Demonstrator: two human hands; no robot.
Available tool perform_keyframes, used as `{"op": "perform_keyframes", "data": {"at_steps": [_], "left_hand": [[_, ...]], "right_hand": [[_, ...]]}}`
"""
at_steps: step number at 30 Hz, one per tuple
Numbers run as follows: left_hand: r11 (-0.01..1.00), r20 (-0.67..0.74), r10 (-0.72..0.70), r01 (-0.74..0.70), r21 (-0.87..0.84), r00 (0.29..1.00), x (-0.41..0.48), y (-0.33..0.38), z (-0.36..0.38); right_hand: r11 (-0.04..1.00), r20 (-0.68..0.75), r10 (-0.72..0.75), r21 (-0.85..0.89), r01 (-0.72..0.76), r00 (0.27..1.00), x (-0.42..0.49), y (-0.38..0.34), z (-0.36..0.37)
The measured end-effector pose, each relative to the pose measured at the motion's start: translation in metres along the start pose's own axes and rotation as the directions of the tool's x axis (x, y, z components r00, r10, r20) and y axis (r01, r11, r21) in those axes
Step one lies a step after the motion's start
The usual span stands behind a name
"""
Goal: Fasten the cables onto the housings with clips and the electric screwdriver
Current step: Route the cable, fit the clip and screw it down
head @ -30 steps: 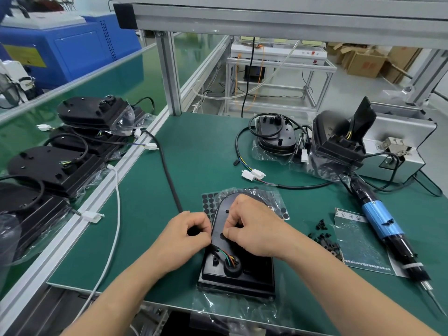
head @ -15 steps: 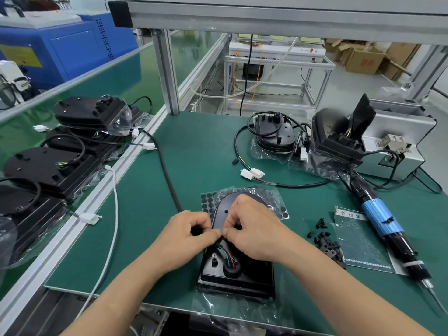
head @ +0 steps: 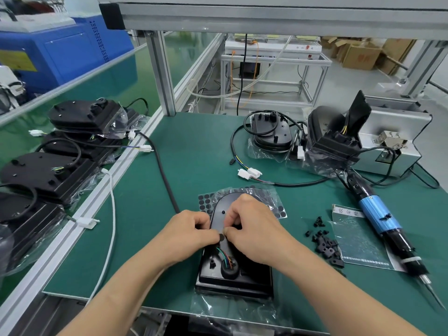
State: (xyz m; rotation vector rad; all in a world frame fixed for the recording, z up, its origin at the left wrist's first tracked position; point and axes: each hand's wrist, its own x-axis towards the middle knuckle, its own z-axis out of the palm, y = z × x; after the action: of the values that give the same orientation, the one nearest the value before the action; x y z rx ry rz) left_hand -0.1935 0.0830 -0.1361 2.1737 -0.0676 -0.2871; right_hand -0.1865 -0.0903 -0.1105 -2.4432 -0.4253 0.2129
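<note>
The black housing (head: pixel 234 270) lies in its plastic bag near the front edge of the green bench (head: pixel 194 166), its cable (head: pixel 167 183) not yet screwed down, I judge, since the electric screwdriver (head: pixel 385 229) lies untouched to the right beside the loose black clips (head: pixel 326 246). More housings wait at far right and on the left bench. Both the left hand (head: pixel 188 235) and the right hand (head: pixel 252 226) are curled nearly closed, fingertips meeting over the housing and pinching something small and dark, seemingly a clip at the cable.

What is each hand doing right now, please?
Left hand: closed, pinching the black sheathed cable at the black plastic housing.
Right hand: closed, fingertips pinching something small; cannot tell what.
</note>
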Motion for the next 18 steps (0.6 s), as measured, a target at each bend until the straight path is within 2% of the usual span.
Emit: {"op": "perform_keyframes", "data": {"at_steps": [5, 11, 15, 18], "left_hand": [[0.996, 0.02, 0.013, -0.011, -0.088, 1.0, -0.007, -0.003, -0.001], [0.998, 0.005, 0.049, -0.049, -0.043, 0.999, -0.012, -0.002, -0.002], [0.996, 0.051, 0.093, -0.092, -0.023, 0.994, -0.019, -0.005, -0.008], [0.976, 0.051, 0.178, -0.183, 0.12, 0.983, -0.026, -0.012, -0.015]], "right_hand": [[0.997, -0.049, -0.023, 0.075, 0.027, 0.999, -0.002, 0.005, 0.001], [0.995, -0.046, -0.058, 0.075, 0.061, 0.997, -0.004, 0.004, 0.008], [0.992, -0.054, -0.1, 0.067, 0.103, 0.994, -0.007, 0.006, 0.009], [0.99, -0.064, -0.122, 0.063, 0.126, 0.99, -0.008, 0.008, 0.011]]}}
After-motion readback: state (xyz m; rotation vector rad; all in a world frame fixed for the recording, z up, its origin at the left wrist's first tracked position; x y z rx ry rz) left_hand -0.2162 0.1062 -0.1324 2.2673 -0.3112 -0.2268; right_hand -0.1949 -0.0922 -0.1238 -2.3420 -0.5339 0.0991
